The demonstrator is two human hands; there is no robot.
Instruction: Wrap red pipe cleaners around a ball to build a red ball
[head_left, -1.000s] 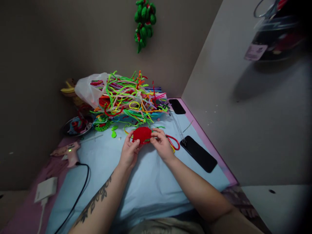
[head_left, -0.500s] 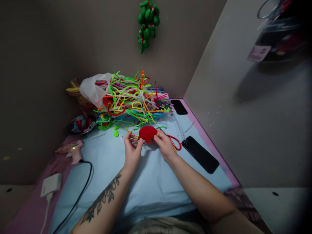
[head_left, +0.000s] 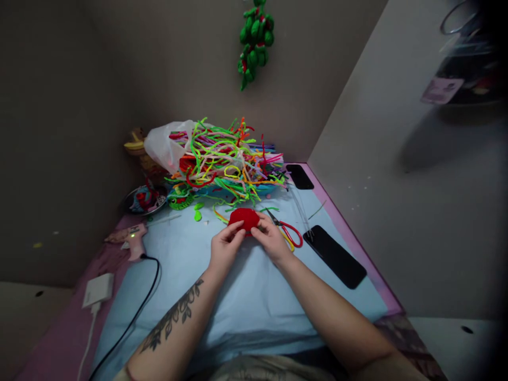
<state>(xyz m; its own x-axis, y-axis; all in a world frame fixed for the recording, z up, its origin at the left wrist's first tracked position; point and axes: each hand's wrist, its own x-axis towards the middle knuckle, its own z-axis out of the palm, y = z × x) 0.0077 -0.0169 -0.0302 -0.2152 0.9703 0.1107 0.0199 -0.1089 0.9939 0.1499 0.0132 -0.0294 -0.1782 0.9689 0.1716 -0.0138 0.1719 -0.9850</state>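
A rounded red fuzzy piece (head_left: 243, 216) is held up over the blue sheet, between both hands. My left hand (head_left: 227, 244) pinches its lower left edge, thumb and fingers together. On its right side my right hand (head_left: 273, 239) grips the edge with thumb and fingertips. What lies behind the piece is hidden. Just right of my right hand, scissors (head_left: 291, 233) with red and yellow handles rest on the sheet. Beyond the piece is a heap of multicoloured pipe cleaners (head_left: 226, 159), partly in a white plastic bag (head_left: 164, 145).
A pink glue gun (head_left: 137, 242) with a black cord lies left, near a white power adapter (head_left: 98, 290). A metal bowl (head_left: 129, 203) stands behind it. Two black phones (head_left: 335, 256) lie at right. Small green pieces (head_left: 198, 215) sit near the heap. A green cluster (head_left: 256, 39) hangs on the wall.
My left hand has moved from beside the red piece to pinching its lower edge, closer to my right hand. The whole view has shifted slightly.
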